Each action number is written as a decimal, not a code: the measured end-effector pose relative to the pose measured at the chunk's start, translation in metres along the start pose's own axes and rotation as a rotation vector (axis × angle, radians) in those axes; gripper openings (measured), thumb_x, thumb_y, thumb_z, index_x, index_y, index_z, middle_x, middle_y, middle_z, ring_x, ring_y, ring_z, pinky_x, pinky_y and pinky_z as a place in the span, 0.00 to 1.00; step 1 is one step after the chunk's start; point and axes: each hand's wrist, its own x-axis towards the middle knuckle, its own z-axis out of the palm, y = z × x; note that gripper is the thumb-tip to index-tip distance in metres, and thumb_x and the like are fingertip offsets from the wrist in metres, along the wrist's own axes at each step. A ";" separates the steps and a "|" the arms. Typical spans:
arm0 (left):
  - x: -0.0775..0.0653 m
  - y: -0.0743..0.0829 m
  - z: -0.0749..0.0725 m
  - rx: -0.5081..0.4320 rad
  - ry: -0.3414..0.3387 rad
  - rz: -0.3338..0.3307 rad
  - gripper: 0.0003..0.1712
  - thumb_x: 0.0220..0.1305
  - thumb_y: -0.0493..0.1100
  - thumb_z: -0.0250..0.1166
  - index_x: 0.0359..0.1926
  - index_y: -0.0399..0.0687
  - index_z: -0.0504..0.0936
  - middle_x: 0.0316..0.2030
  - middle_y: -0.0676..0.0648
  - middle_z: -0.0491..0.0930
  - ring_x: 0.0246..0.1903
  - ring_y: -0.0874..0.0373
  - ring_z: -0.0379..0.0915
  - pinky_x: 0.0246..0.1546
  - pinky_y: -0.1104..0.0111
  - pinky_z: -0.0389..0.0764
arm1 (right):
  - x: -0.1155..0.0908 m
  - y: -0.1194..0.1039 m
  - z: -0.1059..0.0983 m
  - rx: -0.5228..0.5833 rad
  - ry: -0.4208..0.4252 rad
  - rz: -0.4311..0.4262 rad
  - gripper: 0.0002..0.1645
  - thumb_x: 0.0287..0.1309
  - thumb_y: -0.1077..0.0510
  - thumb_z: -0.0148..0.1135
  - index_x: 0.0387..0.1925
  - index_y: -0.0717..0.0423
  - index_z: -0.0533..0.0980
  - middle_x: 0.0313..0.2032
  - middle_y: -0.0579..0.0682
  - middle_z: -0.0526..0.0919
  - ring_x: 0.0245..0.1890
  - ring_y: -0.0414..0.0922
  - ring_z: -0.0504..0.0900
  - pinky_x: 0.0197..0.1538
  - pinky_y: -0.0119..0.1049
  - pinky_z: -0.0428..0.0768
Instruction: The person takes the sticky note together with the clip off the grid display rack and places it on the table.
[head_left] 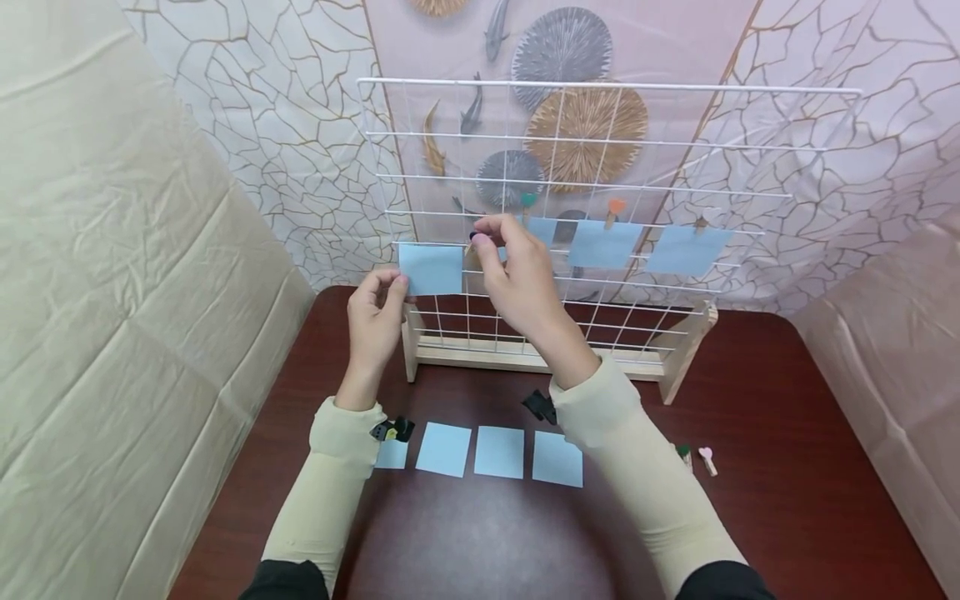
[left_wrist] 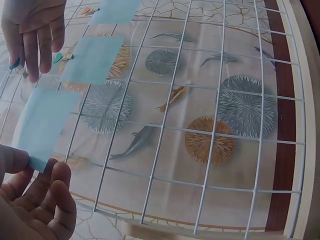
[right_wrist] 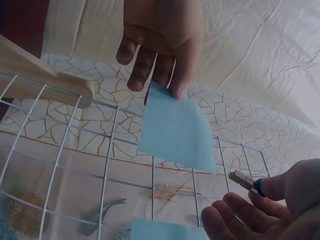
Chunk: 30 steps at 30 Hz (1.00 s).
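Observation:
A blue square of paper (head_left: 431,269) is held up against the left part of a white wire grid (head_left: 480,136). My left hand (head_left: 375,321) pinches its left edge between thumb and fingers. To the right of that sheet, my right hand (head_left: 525,279) pinches a small wooden clothespin (right_wrist: 242,180) by its dark blue end. The clothespin's tip points toward the sheet, with a gap between them in the right wrist view. Farther right, blue sheets hang on the grid from clothespins with a green top (head_left: 528,200), an orange top (head_left: 617,206) and a pale top (head_left: 701,222).
Wooden feet (head_left: 409,346) hold the grid upright on a dark red table (head_left: 780,517). Several blue sheets (head_left: 498,452) lie in a row in front. A pink-topped clothespin (head_left: 707,460) and a green-topped one (head_left: 683,451) lie by my right forearm. Patterned cloth (head_left: 262,108) hangs behind.

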 end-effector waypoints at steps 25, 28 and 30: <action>-0.032 -0.001 -0.009 0.072 0.010 -0.048 0.08 0.75 0.34 0.63 0.41 0.31 0.85 0.33 0.38 0.83 0.28 0.61 0.72 0.27 0.73 0.71 | -0.031 0.010 -0.008 0.018 -0.030 0.041 0.14 0.81 0.60 0.52 0.57 0.63 0.78 0.47 0.56 0.86 0.27 0.47 0.74 0.33 0.39 0.73; -0.035 -0.001 -0.011 0.079 0.004 -0.053 0.08 0.74 0.34 0.63 0.40 0.31 0.85 0.32 0.38 0.82 0.27 0.60 0.71 0.27 0.74 0.69 | -0.036 0.013 -0.010 0.012 -0.030 0.050 0.14 0.81 0.60 0.52 0.57 0.63 0.78 0.48 0.58 0.86 0.28 0.47 0.74 0.35 0.40 0.74; -0.038 -0.002 -0.013 0.089 0.001 -0.062 0.07 0.74 0.33 0.64 0.40 0.31 0.86 0.31 0.37 0.82 0.26 0.60 0.70 0.26 0.74 0.69 | -0.038 0.015 -0.010 0.003 -0.025 0.051 0.15 0.81 0.60 0.52 0.58 0.64 0.78 0.49 0.58 0.86 0.32 0.48 0.75 0.37 0.41 0.74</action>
